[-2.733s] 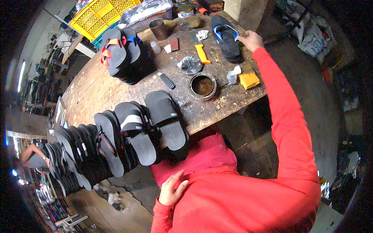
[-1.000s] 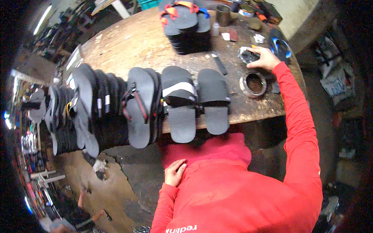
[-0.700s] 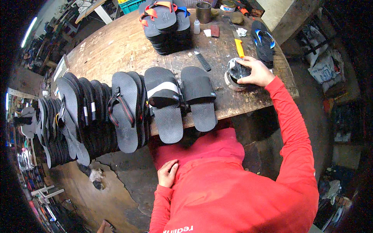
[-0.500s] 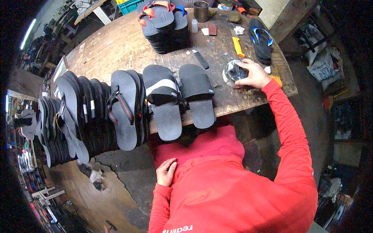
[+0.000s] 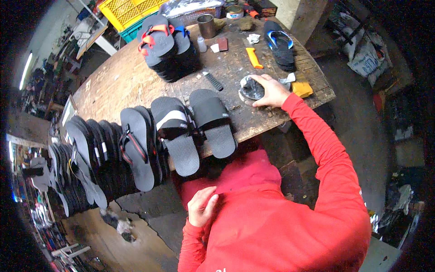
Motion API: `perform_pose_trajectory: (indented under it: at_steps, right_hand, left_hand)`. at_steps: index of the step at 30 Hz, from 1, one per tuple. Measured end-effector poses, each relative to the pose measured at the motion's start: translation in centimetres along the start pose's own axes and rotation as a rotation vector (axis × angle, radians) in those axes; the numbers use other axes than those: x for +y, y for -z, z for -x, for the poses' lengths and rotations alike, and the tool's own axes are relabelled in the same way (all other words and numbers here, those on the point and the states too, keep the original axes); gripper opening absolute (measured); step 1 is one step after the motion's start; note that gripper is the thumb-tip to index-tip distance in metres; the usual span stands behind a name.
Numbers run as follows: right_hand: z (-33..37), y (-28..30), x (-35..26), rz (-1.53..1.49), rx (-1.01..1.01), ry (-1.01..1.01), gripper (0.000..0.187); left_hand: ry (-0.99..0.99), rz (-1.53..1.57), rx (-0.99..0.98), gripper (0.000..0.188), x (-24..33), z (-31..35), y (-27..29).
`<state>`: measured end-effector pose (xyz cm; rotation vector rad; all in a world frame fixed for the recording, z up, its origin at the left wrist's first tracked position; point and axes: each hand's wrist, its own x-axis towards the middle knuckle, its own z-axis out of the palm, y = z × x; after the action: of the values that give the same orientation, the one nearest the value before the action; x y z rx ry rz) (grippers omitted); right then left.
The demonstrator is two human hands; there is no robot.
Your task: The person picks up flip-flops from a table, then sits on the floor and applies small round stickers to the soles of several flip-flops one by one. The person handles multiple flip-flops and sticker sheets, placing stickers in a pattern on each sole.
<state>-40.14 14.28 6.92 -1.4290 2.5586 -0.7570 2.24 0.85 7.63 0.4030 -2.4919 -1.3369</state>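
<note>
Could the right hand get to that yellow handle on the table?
Probably yes: the right hand is near the yellow handle, with only tabletop between, though it is holding the round lid.

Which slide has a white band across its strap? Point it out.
The left slide, beside the red-trimmed thong sandal; the right slide has a black strap without that band.

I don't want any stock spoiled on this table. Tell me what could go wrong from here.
Falls: the plain black slide sandal and the white-banded slide sandal overhang the table edge, so a bump could knock them off.

Smears: the right hand is on a blotched round lid; if that residue is wet, which the view can't settle, it might transfer to footwear touched afterwards.
</note>
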Motion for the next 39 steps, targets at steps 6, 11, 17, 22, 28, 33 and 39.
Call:
perform_pose_trajectory:
  at_steps: [6, 11, 17, 22, 28, 33, 39]
  right_hand:
    - [1.0, -0.1, -0.4, -0.087, 0.063, -0.066, 0.094]
    - [3.7, 3.3, -0.6, -0.162, 0.093, -0.069, 0.093]
    - [8.2, 10.7, 2.6, -0.081, 0.206, -0.048, 0.089]
    - [10.7, 16.2, 6.2, 0.022, 0.29, -0.153, 0.09]
    - [10.9, 18.7, 11.4, 0.01, 0.385, -0.307, 0.084]
    - [7.6, 17.4, 17.6, -0.096, 0.447, -0.451, 0.085]
    - [2.3, 15.4, 22.2, -0.075, 0.474, -0.409, 0.088]
  left_hand:
    - [-0.284, 0.049, -0.029, 0.021, 5.6, -9.2, 1.1]
    - [-0.091, 0.461, 0.189, 0.02, 7.8, -17.4, -0.5]
    - [0.165, 0.821, -0.053, 0.022, 6.1, -29.7, -10.2]
    - [0.571, 0.981, -0.159, 0.046, 5.5, -39.6, -21.6]
    - [0.775, 0.992, 0.026, 0.04, 5.6, -47.1, -29.8]
    - [0.768, 1.062, -0.219, 0.035, 6.7, -49.6, -28.4]
    - [0.545, 1.328, -0.166, 0.032, 7.2, -43.7, -19.7]
